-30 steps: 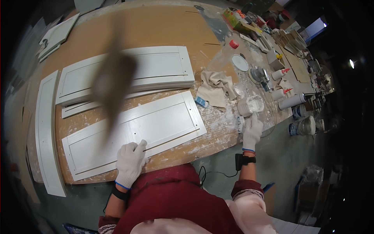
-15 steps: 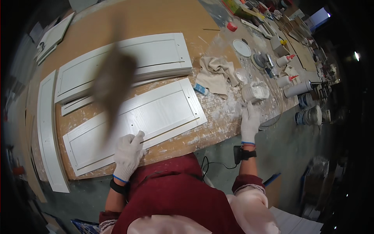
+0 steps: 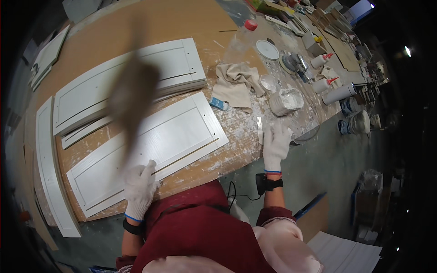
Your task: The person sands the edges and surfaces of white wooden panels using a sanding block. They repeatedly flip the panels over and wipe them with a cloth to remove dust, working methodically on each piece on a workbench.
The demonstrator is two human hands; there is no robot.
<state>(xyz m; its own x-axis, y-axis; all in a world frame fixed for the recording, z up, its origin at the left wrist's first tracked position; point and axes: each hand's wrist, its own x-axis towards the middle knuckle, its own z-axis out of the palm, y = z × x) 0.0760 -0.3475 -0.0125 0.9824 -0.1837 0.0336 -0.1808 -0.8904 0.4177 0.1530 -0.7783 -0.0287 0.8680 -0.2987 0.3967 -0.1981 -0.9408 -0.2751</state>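
Observation:
A white framed cabinet door (image 3: pixel 177 132) with small dark holes and a long slot lies flat near the bench's front edge. My left hand (image 3: pixel 140 189), in a white knit glove, is closed over its near edge. My gloved right hand (image 3: pixel 276 144) is at the bench edge on the right, its fingers stretched out and apart. Just left of those fingers lies a thin, pale metal strip (image 3: pixel 260 130), perhaps a scraper; I cannot tell whether they touch it. Beyond the hand stands a clear tub of white paste (image 3: pixel 287 101).
Behind are stacked white doors (image 3: pixel 132 75); another white panel (image 3: pixel 52 168) lies left. A beige cloth (image 3: pixel 236 84), blue tube (image 3: pixel 219 103), sander (image 3: pixel 291 63) and red-tipped bottles (image 3: pixel 322 60) lie to the right. A dark blurred object (image 3: pixel 134 86) hides part of the doors.
The whole view has shifted, moving the bench things leftward. My right hand has drawn back from the tub, and its fingers have spread. My left hand stays at the door's edge.

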